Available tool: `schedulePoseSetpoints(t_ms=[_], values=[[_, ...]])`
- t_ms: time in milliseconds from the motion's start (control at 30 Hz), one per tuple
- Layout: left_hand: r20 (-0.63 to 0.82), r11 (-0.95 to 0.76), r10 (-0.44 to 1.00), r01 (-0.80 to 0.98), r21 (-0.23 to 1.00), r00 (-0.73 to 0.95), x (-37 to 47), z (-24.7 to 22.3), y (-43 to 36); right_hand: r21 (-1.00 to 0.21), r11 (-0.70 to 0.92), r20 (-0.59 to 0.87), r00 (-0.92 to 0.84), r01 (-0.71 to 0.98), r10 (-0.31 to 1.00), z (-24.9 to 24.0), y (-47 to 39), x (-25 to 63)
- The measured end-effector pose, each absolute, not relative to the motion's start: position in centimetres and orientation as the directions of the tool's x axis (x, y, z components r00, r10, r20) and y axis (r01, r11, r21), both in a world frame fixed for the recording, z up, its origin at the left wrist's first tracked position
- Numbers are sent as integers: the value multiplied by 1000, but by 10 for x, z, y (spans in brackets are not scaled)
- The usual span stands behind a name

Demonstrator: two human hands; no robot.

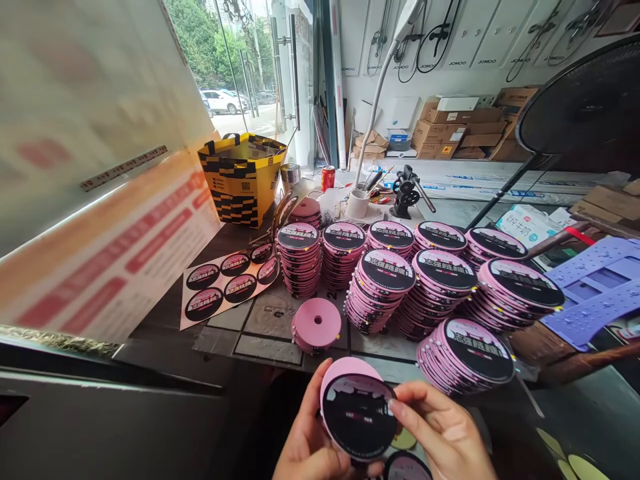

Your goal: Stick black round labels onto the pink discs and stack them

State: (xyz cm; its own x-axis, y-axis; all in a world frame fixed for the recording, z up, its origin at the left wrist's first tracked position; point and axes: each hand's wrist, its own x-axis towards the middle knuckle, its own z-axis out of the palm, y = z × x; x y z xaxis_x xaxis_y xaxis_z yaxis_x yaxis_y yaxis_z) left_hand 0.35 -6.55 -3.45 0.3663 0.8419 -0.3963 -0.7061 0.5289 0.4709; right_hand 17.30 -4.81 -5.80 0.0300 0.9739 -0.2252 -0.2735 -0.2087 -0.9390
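My left hand (pixel 311 437) is wrapped round the edge of a pink foam disc (pixel 350 365), near the bottom middle. A round black sticker (pixel 357 417) with printed lettering overlaps most of the disc's face; it sits low, so a pink crescent shows above it. At the sticker's right edge my right hand (pixel 443 427) pinches it between thumb and finger. Whether the sticker is stuck down is hard to tell. Just beyond my hands lies a short pile of bare pink discs (pixel 327 320). Below, another round black label (pixel 407 467) is partly cut off.
Tall stacks of labelled pink discs (pixel 383 270) crowd the table's middle and right. A sheet of round stickers (pixel 204 275) lies left. Behind are a yellow-black bag (pixel 237 183), a red can (pixel 327 177) and a black clamp-like tool (pixel 406 190). A purple plastic stool (pixel 595 287) stands right.
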Motion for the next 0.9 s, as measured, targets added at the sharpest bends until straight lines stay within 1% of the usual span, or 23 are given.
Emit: schedulePoseSetpoints(t_ms=[100,200,533,700,900], values=[[-387,504,857,-707,496,340,4,-35,-66,-929,-225,-239,14,-295,971,-56,-49,172],[-386,500,859,-712,493,337,5,-34,-65,-922,-237,-253,12,-307,967,-56,-49,172],[-391,485,866,-716,502,312,5,-34,-66,-933,-206,-229,46,-295,972,-58,-50,171],[-335,461,884,-726,511,325,8,-37,-66,-941,-218,-244,73,-260,967,-58,-52,172],[-292,410,910,-743,529,294,12,-40,-68,-951,-246,-261,62,-189,963,-55,-53,174]])
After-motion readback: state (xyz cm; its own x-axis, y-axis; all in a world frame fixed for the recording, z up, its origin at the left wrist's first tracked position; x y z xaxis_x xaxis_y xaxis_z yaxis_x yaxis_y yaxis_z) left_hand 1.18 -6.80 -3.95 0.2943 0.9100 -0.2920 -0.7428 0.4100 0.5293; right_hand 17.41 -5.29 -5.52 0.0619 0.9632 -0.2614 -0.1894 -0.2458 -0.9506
